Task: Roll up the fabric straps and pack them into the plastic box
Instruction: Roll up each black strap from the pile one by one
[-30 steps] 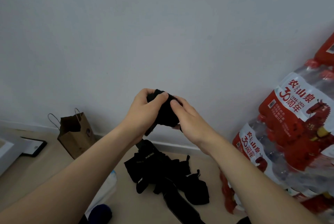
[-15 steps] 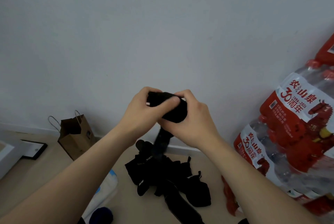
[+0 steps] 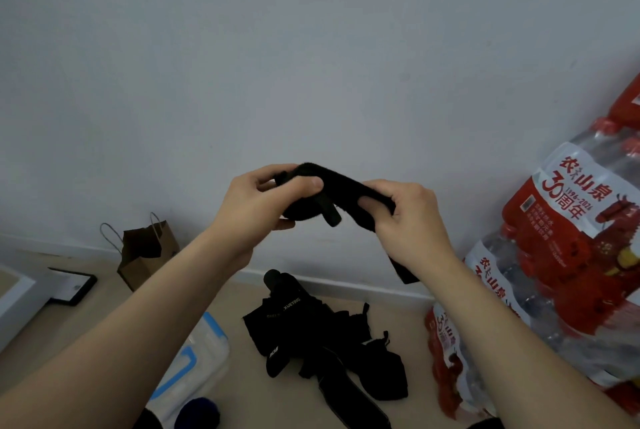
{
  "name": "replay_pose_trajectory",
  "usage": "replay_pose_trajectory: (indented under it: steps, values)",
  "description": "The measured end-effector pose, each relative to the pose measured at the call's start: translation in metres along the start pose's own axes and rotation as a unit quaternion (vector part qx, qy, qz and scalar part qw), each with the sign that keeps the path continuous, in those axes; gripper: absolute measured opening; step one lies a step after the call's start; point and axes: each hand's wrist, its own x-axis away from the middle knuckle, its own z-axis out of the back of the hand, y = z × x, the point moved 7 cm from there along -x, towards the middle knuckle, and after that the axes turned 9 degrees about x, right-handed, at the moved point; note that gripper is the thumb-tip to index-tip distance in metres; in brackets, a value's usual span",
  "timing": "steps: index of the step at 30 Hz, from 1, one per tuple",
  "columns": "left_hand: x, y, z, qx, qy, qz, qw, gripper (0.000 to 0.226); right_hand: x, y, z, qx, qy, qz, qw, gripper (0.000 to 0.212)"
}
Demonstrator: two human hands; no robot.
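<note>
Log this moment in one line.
phase: rolling; left hand: grips black strap, rolled end; right hand: grips its tail; plastic box: on floor

Only one view is given, from a wide-angle camera worn on the person's head. It faces forward and somewhat down, toward a pale wall (image 3: 311, 48) that fills the upper half of the frame; the floor (image 3: 405, 324) shows in the lower part. The camera is near the hands: the left hand (image 3: 256, 210) and the right hand (image 3: 412, 221) grip a black strap (image 3: 346, 186) at the middle of the frame.
</note>
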Motion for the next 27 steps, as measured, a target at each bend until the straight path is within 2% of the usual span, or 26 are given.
replay_pose_trajectory:
  steps: [3,7,10,14,18,20,22,24,27]
  values:
    - [-0.002,0.0,0.006,0.059,0.063,0.019,0.996,0.04,-0.001,-0.005,0.003,0.039,0.019,0.0,0.999,0.025]
    - [-0.004,-0.01,-0.001,0.125,0.132,0.023,0.983,0.041,0.009,-0.037,-0.022,0.089,-0.016,0.036,0.995,0.01]
    - [-0.003,-0.019,-0.011,0.166,0.153,0.016,0.974,0.044,0.014,-0.052,-0.032,0.079,0.001,0.05,0.996,0.02]
    - [-0.002,-0.021,-0.028,0.219,0.119,0.019,0.968,0.059,0.013,-0.056,-0.025,0.02,0.042,0.031,0.998,0.022]
    - [0.008,-0.026,-0.058,0.224,0.039,0.045,0.973,0.072,0.012,-0.047,-0.012,0.105,0.101,-0.01,0.989,0.041]
    - [0.012,-0.026,-0.065,0.202,0.018,0.035,0.979,0.072,0.009,-0.041,-0.007,0.116,0.105,-0.011,0.988,0.037]
    - [0.011,-0.02,-0.061,0.126,0.011,0.012,0.992,0.075,0.005,-0.031,-0.002,0.058,0.096,-0.021,0.993,0.033]
    - [0.006,-0.016,-0.054,0.089,-0.01,0.014,0.996,0.071,0.002,-0.017,0.002,-0.05,0.067,-0.045,0.995,0.03]
    - [0.001,-0.017,-0.054,0.172,-0.081,0.042,0.981,0.044,0.001,0.001,-0.004,-0.232,-0.033,-0.093,0.968,0.019]
